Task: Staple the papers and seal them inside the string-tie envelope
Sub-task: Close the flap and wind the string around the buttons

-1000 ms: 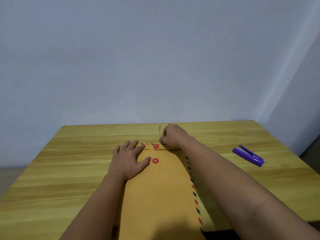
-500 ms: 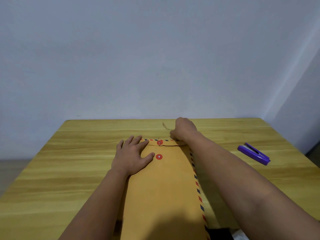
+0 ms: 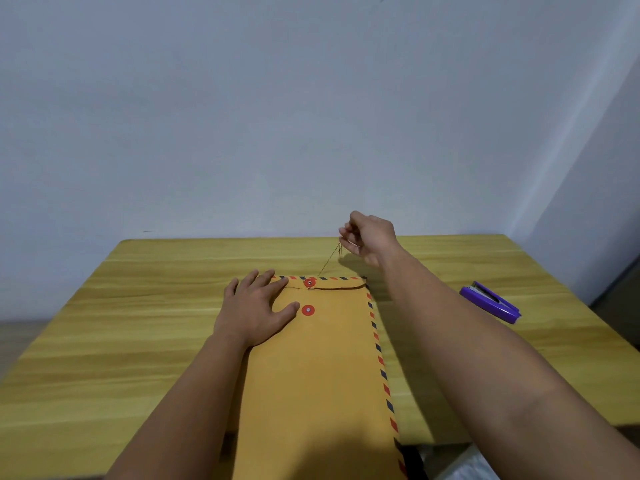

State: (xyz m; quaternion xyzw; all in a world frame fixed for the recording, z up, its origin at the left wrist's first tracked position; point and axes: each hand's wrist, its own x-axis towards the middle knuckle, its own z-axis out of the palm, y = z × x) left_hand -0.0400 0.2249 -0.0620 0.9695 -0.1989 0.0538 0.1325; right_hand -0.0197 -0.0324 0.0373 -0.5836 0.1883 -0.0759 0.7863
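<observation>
Background: pale blue-grey wall behind a wooden desk [image 3: 138, 341].
Envelope [image 3: 318, 375]: lying flat along the desk's middle, flap at the far end folded shut, striped border on top and right edges.
Buttons: upper red disc [image 3: 309, 282] on the flap, lower red disc [image 3: 308, 310] just below it.
Left hand [image 3: 254, 308]: flat on the envelope's upper left, fingers spread, thumb tip just beside the lower disc.
Right hand [image 3: 370, 237]: raised beyond the flap, fingers pinching the string [image 3: 329, 259].
String: taut, slanting from the upper disc to the fingers.
Stapler [image 3: 490, 302]: purple, well right of the envelope.
</observation>
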